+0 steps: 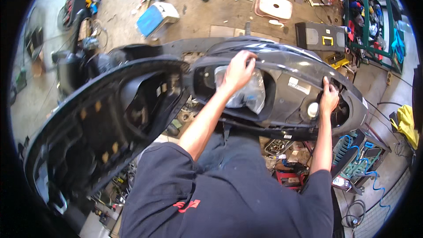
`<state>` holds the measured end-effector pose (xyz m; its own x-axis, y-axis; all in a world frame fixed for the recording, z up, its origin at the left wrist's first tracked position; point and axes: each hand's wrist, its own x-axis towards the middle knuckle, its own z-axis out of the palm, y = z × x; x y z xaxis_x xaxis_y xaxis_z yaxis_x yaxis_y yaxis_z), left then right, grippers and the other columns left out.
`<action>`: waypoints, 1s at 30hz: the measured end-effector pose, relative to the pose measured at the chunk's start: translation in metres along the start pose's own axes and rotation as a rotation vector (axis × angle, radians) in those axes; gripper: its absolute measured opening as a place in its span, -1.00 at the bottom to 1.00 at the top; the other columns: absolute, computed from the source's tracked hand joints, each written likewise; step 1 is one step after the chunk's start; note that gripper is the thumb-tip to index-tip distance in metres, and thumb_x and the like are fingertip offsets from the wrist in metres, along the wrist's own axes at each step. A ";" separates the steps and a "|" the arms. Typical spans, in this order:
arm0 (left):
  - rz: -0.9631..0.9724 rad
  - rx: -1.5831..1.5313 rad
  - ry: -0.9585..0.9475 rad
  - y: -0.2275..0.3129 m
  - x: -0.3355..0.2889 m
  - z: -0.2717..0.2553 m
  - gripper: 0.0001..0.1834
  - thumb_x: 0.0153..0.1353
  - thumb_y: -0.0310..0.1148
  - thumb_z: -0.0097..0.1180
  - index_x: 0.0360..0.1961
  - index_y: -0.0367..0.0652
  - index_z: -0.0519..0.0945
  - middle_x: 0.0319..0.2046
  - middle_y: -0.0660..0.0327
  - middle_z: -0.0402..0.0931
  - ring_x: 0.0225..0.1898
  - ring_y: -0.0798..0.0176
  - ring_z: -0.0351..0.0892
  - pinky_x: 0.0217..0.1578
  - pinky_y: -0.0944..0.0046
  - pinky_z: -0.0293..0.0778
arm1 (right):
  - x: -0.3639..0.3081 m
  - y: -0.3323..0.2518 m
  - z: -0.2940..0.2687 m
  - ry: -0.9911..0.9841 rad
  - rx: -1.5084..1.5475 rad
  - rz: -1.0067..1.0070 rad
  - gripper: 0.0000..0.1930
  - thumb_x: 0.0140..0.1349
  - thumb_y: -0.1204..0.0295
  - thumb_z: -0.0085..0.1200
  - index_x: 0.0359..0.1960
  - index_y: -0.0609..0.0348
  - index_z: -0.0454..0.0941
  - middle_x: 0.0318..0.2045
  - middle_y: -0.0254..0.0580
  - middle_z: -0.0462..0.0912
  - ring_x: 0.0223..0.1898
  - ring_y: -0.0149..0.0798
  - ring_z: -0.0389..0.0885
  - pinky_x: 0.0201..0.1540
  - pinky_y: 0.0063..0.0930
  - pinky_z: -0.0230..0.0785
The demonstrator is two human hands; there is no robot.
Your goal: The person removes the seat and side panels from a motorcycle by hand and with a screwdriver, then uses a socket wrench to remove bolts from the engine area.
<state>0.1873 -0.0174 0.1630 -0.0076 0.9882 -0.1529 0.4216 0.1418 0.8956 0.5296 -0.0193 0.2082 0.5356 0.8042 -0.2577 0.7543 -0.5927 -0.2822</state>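
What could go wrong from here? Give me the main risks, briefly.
1. The right hand has its fingers at the edge of an opening in the dark shell, so they might get scraped or pinched if it shifts.
2. The clear plastic bag sits beside the left hand and could snag or be pulled loose.
3. Anything dropped could get lost among the cluttered parts below.
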 end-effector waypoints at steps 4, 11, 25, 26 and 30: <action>-0.146 -0.005 -0.117 0.038 -0.138 -0.058 -0.79 0.25 -0.35 0.03 -0.20 -0.24 0.57 -0.23 0.02 0.58 -0.11 0.00 0.56 -0.06 0.13 0.45 | -0.006 -0.014 -0.008 -0.069 -0.022 0.012 -0.23 0.13 -0.33 -0.06 -0.08 0.21 0.65 -0.15 0.12 0.67 -0.06 0.04 0.60 0.03 -0.22 0.33; -0.245 0.222 -0.287 -0.032 -0.392 -0.148 -0.78 0.27 -0.29 -0.01 -0.17 -0.15 0.56 -0.21 0.07 0.58 -0.10 -0.03 0.55 -0.08 0.03 0.47 | 0.031 0.030 -0.005 -0.267 -0.156 -0.155 -0.20 0.13 -0.38 -0.13 -0.03 0.15 0.63 -0.09 0.11 0.64 0.03 0.07 0.56 0.11 -0.19 0.31; -0.984 -0.128 0.390 -0.157 -0.784 -0.115 -0.69 0.22 -0.21 0.07 -0.14 -0.19 0.61 -0.22 -0.06 0.63 -0.12 -0.08 0.61 -0.09 0.04 0.48 | -0.271 -0.083 0.077 -0.010 -0.089 -1.066 -0.75 0.16 0.35 0.10 -0.22 0.25 0.61 -0.29 0.07 0.63 -0.24 -0.01 0.59 -0.13 -0.19 0.42; -1.018 -0.137 0.431 -0.164 -0.803 -0.115 -0.69 0.22 -0.21 0.07 -0.14 -0.18 0.61 -0.21 -0.04 0.63 -0.12 -0.07 0.61 -0.10 0.05 0.49 | -0.337 -0.098 0.094 -0.297 0.009 -0.924 -0.75 0.14 0.36 0.11 -0.23 0.27 0.62 -0.31 0.06 0.64 -0.24 -0.05 0.61 -0.11 -0.23 0.42; -1.108 -0.236 0.617 -0.185 -0.864 -0.124 -0.70 0.23 -0.19 0.05 -0.13 -0.12 0.61 -0.22 0.01 0.64 -0.14 -0.06 0.62 -0.11 0.06 0.50 | -0.474 -0.077 0.170 -1.039 -0.183 -1.083 -0.69 0.16 0.31 0.12 -0.14 0.26 0.61 -0.28 -0.03 0.70 -0.20 -0.15 0.66 -0.08 -0.36 0.44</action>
<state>0.0031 -0.8902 0.1811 -0.6906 0.1916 -0.6974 -0.2478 0.8432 0.4770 0.1528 -0.3625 0.1952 -0.7332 0.4025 -0.5481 0.6742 0.3252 -0.6631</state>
